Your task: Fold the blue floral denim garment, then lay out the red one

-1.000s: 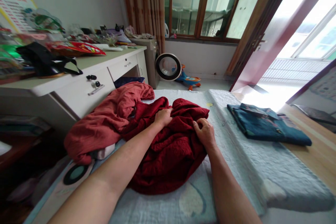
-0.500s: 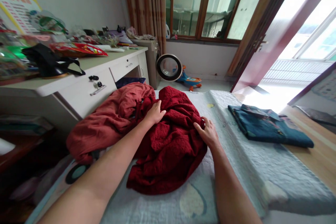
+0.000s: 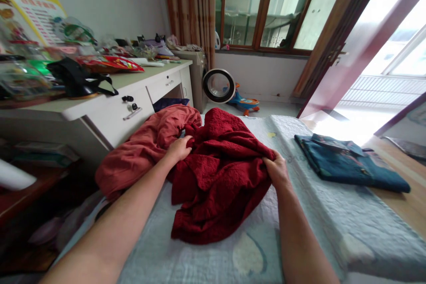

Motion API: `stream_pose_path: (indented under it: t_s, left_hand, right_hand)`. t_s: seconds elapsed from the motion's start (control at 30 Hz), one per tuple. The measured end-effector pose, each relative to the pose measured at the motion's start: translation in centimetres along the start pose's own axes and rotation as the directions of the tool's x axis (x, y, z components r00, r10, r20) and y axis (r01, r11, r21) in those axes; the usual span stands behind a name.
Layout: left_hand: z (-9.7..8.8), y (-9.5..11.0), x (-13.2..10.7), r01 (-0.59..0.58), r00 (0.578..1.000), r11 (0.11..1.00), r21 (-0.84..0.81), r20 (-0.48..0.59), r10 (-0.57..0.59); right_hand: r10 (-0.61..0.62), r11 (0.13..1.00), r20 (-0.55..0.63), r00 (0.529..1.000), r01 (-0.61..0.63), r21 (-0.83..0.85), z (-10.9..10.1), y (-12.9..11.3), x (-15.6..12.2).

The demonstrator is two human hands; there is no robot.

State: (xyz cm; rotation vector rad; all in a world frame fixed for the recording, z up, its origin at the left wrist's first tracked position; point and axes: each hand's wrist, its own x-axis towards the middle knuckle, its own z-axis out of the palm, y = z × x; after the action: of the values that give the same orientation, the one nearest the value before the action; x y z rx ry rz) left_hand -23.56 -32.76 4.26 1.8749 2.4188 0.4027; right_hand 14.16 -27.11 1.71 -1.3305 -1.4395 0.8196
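Observation:
A crumpled dark red garment lies on the bed in front of me, its lower edge spread toward me. My left hand is closed on its left side, thumb on top and the fingertips hidden in the folds. At the opposite edge my right hand grips the cloth, with a fold pulled up between thumb and fingers. Against the dark red garment's left side rests a heap of lighter, coral-red cloth. The exact kind of either garment is hard to make out.
Folded denim clothing lies at the right edge of the pale blue bed cover. To the left stands a white desk loaded with clutter. Beyond the bed are an open washing-machine door and a blue ride-on toy.
My hands have moved apart, the left one leftward and the right one rightward. Between them the dark red garment is stretched wider. The view has shifted slightly left.

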Motion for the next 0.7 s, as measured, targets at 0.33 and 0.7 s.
stream_pose_path:
  t_s: [0.33,0.7]
  left_hand:
    - [-2.9,-0.8,-3.0,0.144,0.740,0.960,-0.241,-0.618,-0.266]
    - [-0.2,5.8,-9.4,-0.352,0.936,0.936,-0.010,-0.012,0.352]
  right_hand:
    - [0.221,0.915,-0.348,0.911,-0.070,0.397,-1.3,1.1,1.4]
    - [-0.039,0.925,-0.012,0.999,0.031,-0.379,0.0,0.5,0.5]
